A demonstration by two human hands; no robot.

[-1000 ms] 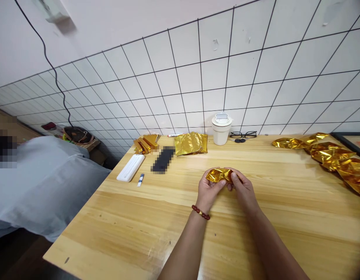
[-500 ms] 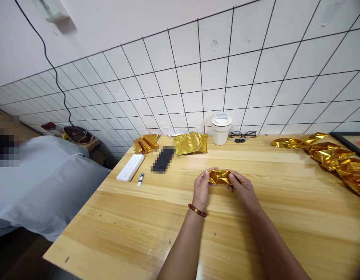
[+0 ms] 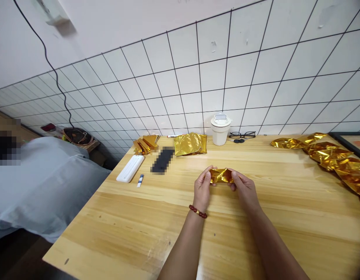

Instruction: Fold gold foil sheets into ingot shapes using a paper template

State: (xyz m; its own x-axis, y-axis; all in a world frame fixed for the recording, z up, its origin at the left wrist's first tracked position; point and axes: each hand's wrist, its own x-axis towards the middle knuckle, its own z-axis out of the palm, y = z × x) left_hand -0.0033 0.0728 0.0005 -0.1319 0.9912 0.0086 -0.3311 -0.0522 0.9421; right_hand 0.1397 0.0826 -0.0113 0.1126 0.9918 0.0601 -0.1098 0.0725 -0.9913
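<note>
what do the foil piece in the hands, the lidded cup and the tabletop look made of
Foil piece: probably metallised plastic film or thin foil, glossy gold, from its sharp creases and bright glints.
Lidded cup: likely plastic, smooth and white, though coated metal is possible.
Tabletop: wood or wood-look laminate, pale with a slight sheen, from its streaked grain and dark knots.

Held foil (image 3: 221,175) partly hidden, dark slab (image 3: 162,160) pixelated
</note>
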